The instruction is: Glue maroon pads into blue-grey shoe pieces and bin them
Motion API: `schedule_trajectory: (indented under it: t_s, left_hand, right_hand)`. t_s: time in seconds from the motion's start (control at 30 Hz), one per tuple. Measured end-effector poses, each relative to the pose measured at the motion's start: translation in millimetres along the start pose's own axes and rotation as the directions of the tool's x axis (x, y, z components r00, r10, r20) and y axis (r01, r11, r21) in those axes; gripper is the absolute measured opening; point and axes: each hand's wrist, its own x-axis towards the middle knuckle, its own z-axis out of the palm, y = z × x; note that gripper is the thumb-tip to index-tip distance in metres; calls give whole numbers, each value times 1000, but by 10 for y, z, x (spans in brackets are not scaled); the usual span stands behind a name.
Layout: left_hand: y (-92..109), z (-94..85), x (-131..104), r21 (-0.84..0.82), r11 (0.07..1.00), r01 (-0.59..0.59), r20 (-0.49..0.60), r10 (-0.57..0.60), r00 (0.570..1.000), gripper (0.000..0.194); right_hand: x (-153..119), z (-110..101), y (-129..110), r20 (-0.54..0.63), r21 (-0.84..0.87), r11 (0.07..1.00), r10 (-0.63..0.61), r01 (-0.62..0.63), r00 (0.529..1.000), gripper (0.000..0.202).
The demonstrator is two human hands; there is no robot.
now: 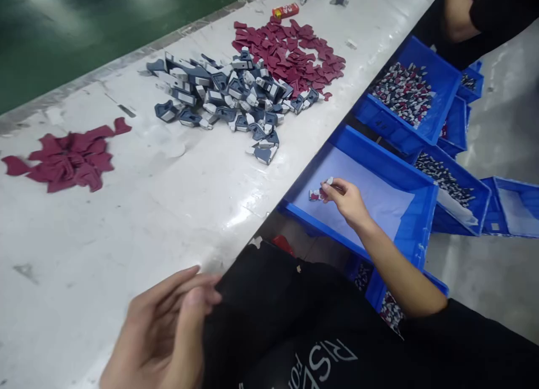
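Left hand (164, 327) empty; right hand (347, 201) seemingly pinching part (316, 193).

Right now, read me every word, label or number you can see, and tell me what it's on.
"RIS": large pale letters on the black shirt, seen upside down and cut off by a fold.
A smaller line beneath it starts with what looks like "FO"; the rest is unreadable.
The red and yellow tube on the white table carries print too blurred to read.

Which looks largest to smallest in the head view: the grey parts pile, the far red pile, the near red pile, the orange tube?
1. Grey parts pile
2. Far red pile, close to the grey pile's spread, and farther from the camera, so unsure
3. Near red pile
4. Orange tube
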Motion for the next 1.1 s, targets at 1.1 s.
schedule_trajectory:
  t_s: [1.1]
  left_hand:
    - [250, 147, 2825, 413, 714, -566, 185, 543, 819, 42]
  right_hand:
    - [-28, 1926, -1748, 406, 86, 749, -629, 657, 663, 17]
